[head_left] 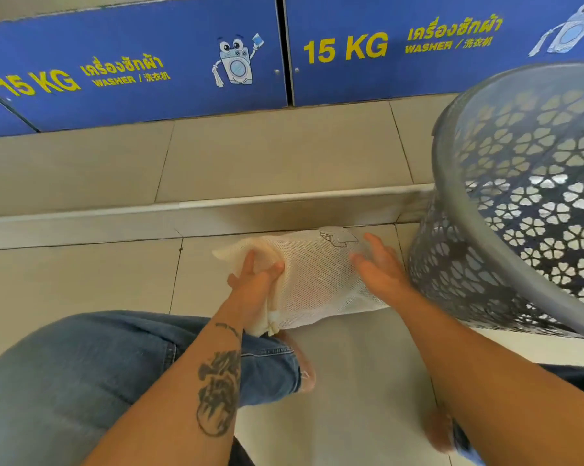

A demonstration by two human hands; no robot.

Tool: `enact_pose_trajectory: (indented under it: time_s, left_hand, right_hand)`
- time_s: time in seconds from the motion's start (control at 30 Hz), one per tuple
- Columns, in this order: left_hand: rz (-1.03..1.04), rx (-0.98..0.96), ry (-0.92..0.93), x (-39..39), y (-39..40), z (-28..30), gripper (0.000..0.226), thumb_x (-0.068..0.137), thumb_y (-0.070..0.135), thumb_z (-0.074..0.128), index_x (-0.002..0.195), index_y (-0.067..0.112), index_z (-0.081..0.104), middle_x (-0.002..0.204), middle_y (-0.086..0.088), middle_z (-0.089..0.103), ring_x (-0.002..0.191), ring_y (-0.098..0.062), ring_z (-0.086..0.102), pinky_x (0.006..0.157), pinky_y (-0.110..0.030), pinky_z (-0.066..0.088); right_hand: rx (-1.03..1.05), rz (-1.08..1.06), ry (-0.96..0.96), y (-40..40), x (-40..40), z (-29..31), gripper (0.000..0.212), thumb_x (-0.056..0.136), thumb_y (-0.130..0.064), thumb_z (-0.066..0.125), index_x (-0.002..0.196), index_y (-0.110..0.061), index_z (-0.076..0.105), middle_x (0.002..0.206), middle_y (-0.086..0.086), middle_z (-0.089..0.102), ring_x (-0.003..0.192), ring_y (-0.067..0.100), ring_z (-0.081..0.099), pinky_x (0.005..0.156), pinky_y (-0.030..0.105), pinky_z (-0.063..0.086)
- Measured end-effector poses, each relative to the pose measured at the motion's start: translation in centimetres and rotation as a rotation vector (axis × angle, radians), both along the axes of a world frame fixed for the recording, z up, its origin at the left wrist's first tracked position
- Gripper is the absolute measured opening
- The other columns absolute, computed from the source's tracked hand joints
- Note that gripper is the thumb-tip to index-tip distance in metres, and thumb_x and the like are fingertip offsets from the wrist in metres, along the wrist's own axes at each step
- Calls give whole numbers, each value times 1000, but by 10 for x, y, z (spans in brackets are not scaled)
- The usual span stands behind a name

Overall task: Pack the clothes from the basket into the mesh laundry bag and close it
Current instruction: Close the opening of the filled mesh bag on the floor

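A white mesh laundry bag lies flat on the tiled floor in front of my knees. My left hand grips its left end, with the mesh bunched between thumb and fingers. Over the bag's right part, my right hand is spread with fingers apart, resting on or just above the mesh. A grey perforated plastic basket stands tilted at the right, its rim touching the bag's right side. Dark cloth shows through the basket's holes low down. What the bag contains cannot be made out.
A low tiled step runs across just beyond the bag. Blue washer panels marked 15 KG line the back. My jeans-clad knee is at the lower left, and bare feet rest on the floor tiles.
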State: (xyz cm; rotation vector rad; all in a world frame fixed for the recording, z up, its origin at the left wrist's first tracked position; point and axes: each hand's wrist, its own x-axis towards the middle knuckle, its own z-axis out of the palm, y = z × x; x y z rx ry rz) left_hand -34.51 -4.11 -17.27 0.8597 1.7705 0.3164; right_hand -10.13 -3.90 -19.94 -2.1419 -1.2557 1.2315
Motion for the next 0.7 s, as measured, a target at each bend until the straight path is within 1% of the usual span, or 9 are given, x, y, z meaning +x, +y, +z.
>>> enact_pose_trajectory:
  time_s: [0.07,0.17,0.23,0.3,0.4,0.47,0.5,0.57,0.7]
  left_hand:
    - [-8,-1,-102,2,-1,-12,99,74,66,65,149,52,1,160,-5,16,140,-36,31,114,-52,25]
    - [-54,14,-146,11,8,-26,107,64,66,72,144,60,1,154,5,31,132,-28,42,111,-53,32]
    - [-89,-2,-117,17,13,-35,113,54,74,73,139,67,0,151,10,35,131,-27,44,110,-56,31]
    - [-134,14,-58,19,12,-43,109,53,73,73,131,77,-3,146,18,41,129,-27,46,107,-59,30]
    - [-157,34,9,21,9,-33,90,68,52,58,125,83,-4,140,17,50,124,-29,50,106,-59,30]
    - [-140,79,-27,26,10,-14,77,79,39,47,136,74,8,139,11,52,122,-27,50,107,-53,32]
    - [-118,113,-95,29,10,-6,71,86,29,44,143,63,18,139,9,52,119,-24,51,105,-45,36]
    - [-82,167,-221,35,6,11,61,95,13,40,146,45,34,132,7,53,109,-18,52,93,-33,41]
    - [-33,288,-411,45,-11,64,42,100,11,41,120,45,54,121,1,65,101,-17,63,75,-27,52]
  right_hand:
    - [-31,-58,66,12,2,-11,62,95,-51,51,151,-37,30,156,9,35,139,35,39,112,47,36]
    - [-86,-164,191,27,6,-28,64,97,-54,49,155,-38,26,160,5,33,143,33,36,115,49,33]
    - [-124,-170,290,30,7,-38,66,97,-52,51,156,-39,24,163,1,30,146,30,32,117,49,28]
    - [-142,-173,332,28,6,-47,68,96,-50,54,156,-38,25,162,0,30,146,29,32,117,48,26]
    - [-112,-164,275,18,-3,-41,75,88,-58,62,153,-38,31,158,-1,39,141,29,39,115,48,32]
    - [-54,-126,209,9,-8,-26,85,74,-70,66,148,-41,36,149,-1,49,134,29,48,112,50,40]
    - [-26,-120,187,4,-9,-17,90,65,-76,66,145,-43,38,144,-1,53,129,29,53,108,50,44]
    - [33,-103,139,-8,-8,7,92,59,-78,64,141,-45,37,138,1,53,124,28,55,105,48,47]
    - [173,-74,59,-38,-4,65,88,74,-66,67,149,-40,28,150,3,43,136,29,44,111,48,39]
